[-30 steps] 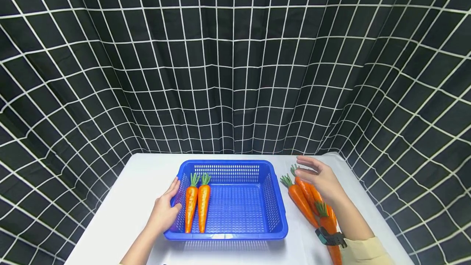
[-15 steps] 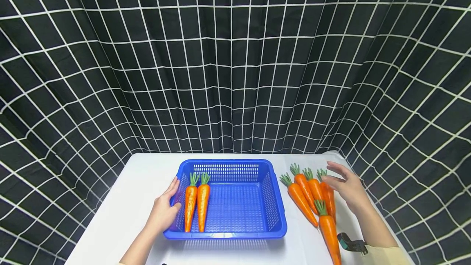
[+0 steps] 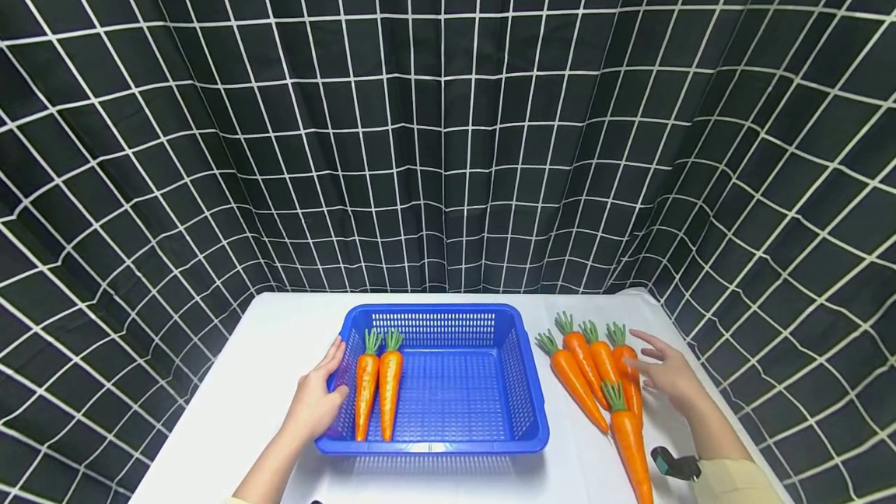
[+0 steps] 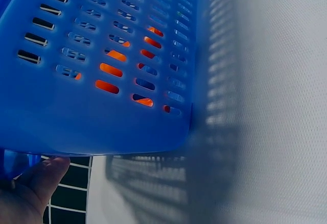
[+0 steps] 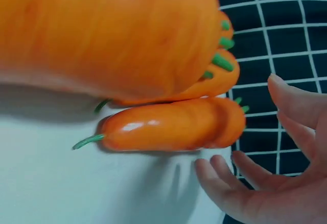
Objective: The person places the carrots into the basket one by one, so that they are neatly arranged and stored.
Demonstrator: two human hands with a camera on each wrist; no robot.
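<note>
A blue mesh basket (image 3: 448, 448) holds two carrots (image 3: 365, 395) with green stem tops, lying side by side at its left. My left hand (image 3: 315, 404) rests at the basket's left rim, fingers fairly straight and thumb overlapping the rim; its digits appear at the rim in the left wrist view. My right hand (image 3: 670, 373) hovers with spread fingers beside the rightmost carrot (image 3: 626, 368) of a loose pile on the right. That carrot (image 5: 176, 124) shows in the right wrist view, its stem end turned toward the fingers, nothing between them.
Several carrots lie fanned out right of the basket; one front carrot (image 3: 630, 453) overlaps others and reaches the lower frame edge. A white cloth covers the table (image 3: 210, 403). Black grid-patterned curtains (image 3: 448, 138) enclose the back and sides.
My right hand has moved from above the carrots to their right side, then lower, its fingers nearing the rightmost carrot. The left hand and basket have stayed put.
</note>
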